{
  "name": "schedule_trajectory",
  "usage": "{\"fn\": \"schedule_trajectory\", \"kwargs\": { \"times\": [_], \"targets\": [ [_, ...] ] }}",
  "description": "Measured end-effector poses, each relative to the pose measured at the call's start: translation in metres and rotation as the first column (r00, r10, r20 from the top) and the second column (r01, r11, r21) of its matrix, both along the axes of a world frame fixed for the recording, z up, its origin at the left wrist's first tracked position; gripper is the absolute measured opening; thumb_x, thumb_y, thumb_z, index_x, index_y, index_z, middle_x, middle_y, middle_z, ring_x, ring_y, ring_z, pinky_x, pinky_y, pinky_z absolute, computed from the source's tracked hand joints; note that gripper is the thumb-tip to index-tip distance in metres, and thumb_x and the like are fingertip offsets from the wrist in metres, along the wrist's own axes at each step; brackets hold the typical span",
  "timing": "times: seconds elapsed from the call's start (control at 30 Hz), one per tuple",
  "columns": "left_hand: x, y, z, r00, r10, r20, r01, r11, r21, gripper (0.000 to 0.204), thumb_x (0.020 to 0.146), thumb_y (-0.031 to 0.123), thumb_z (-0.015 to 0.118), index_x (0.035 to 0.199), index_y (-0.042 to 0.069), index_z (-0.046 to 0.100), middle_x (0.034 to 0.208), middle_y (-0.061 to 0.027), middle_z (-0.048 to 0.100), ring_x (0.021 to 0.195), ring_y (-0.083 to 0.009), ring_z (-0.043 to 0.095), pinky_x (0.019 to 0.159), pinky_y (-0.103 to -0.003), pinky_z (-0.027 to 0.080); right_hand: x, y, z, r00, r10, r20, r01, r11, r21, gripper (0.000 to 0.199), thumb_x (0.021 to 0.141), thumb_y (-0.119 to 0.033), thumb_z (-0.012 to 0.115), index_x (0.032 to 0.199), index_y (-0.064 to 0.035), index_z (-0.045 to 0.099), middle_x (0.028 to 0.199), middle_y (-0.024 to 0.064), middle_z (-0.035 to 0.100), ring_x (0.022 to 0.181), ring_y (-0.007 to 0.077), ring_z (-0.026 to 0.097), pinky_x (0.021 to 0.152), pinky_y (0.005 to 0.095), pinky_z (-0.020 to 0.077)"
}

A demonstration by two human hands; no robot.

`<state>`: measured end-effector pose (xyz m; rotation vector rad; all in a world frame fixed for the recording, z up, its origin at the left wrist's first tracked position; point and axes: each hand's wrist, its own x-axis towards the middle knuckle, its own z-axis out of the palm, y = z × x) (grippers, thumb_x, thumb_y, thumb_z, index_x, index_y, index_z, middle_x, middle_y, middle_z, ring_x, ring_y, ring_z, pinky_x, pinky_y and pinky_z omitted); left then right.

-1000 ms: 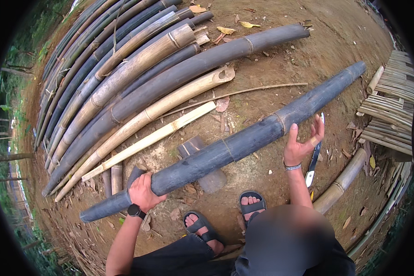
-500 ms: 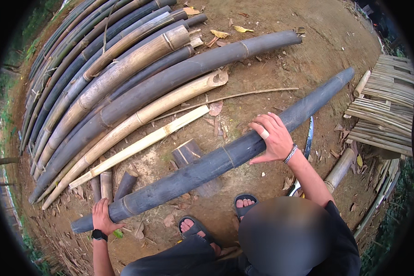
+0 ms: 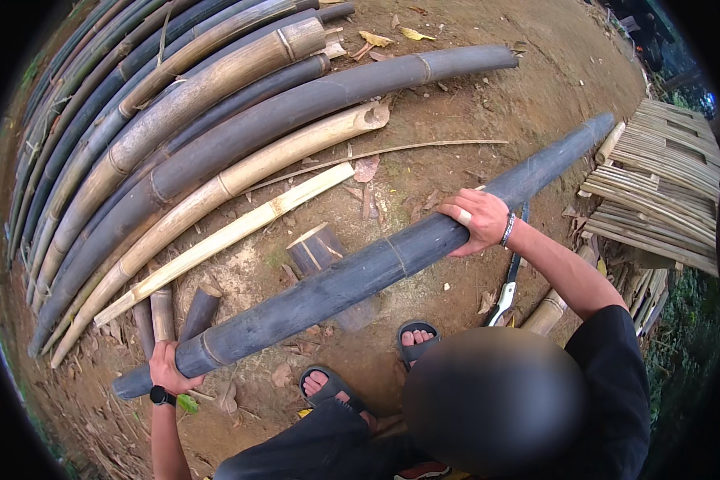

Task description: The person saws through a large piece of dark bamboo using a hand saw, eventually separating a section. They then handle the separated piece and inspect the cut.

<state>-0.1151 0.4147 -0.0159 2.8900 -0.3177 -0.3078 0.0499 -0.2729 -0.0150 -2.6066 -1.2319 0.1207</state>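
Observation:
A long dark bamboo pole [image 3: 312, 300] slants from lower left up to the right. Close to its lower-left end, my left hand [image 3: 172, 369] is wrapped round it, with a watch on that wrist. My right hand [image 3: 482, 220] grips the pole past its middle, fingers bent over the far side. A short log [image 3: 314, 250] lies beneath the pole, partly hidden by it. Just below my right hand is a saw with a white handle [image 3: 502, 302]; my arm and the pole cover part of its blade.
Many bamboo poles [image 3: 240, 112] are stacked at the upper left. A split pale bamboo length [image 3: 240, 236] lies before them, with short cut pieces [image 3: 201, 310] nearby. On the right is a pile of thin slats [image 3: 656, 188]. My sandalled feet [image 3: 328, 386] stand below the pole.
My right hand's fingers have come closer together and fold more tightly over the pole. The whole view has shifted slightly, and more of the saw's handle shows. My left hand keeps its hold.

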Motion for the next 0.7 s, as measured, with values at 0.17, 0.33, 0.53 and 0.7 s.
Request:
{"fn": "schedule_trajectory", "kwargs": {
  "times": [0.17, 0.33, 0.53, 0.7],
  "targets": [
    [-0.037, -0.004, -0.021, 0.999, 0.029, 0.018, -0.029, 0.999, -0.022, 0.07, 0.047, 0.041, 0.083, 0.1, 0.001, 0.06, 0.095, -0.0162, 0.058, 0.091, -0.037, 0.058, 0.082, -0.045, 0.049, 0.021, 0.003, 0.016, 0.996, 0.075, 0.051, -0.075, 0.997, -0.002, 0.076, 0.059, -0.054, 0.083, 0.113, -0.0084, 0.056, 0.097, 0.0073, 0.06, 0.09, 0.0269, 0.06, 0.073, 0.0392, 0.054],
    [-0.051, -0.013, 0.012, 1.0, 0.019, 0.003, -0.019, 1.0, 0.006, 0.069, 0.044, 0.042, 0.082, 0.095, 0.001, 0.06, 0.092, -0.0165, 0.058, 0.088, -0.0381, 0.059, 0.08, -0.046, 0.049, 0.027, 0.003, -0.005, 0.998, 0.057, -0.002, -0.057, 0.997, -0.061, 0.079, 0.057, -0.056, 0.083, 0.114, -0.0081, 0.056, 0.099, 0.0076, 0.06, 0.095, 0.027, 0.059, 0.077, 0.0398, 0.054],
    [-0.048, -0.031, 0.045, 0.989, 0.111, -0.093, -0.097, 0.984, 0.151, 0.094, 0.045, 0.043, 0.086, 0.122, 0.0, 0.053, 0.111, -0.0193, 0.055, 0.107, -0.0383, 0.054, 0.094, -0.048, 0.045, 0.028, 0.002, -0.018, 0.997, 0.035, -0.067, -0.038, 0.998, -0.047, 0.081, 0.055, -0.055, 0.085, 0.115, -0.0081, 0.056, 0.101, 0.0093, 0.061, 0.099, 0.0284, 0.058, 0.083, 0.0408, 0.0527],
    [-0.011, -0.149, 0.087, 0.994, -0.11, 0.001, 0.108, 0.979, 0.171, 0.133, 0.046, 0.048, 0.09, 0.15, -0.002, 0.025, 0.144, -0.0262, 0.036, 0.132, -0.0431, 0.037, 0.112, -0.052, 0.029, 0.03, -0.001, -0.011, 0.993, 0.009, -0.119, -0.022, 0.994, -0.106, 0.083, 0.053, -0.052, 0.087, 0.116, -0.0081, 0.057, 0.104, 0.0108, 0.063, 0.104, 0.0299, 0.059, 0.087, 0.0411, 0.0513]
  ]
}}
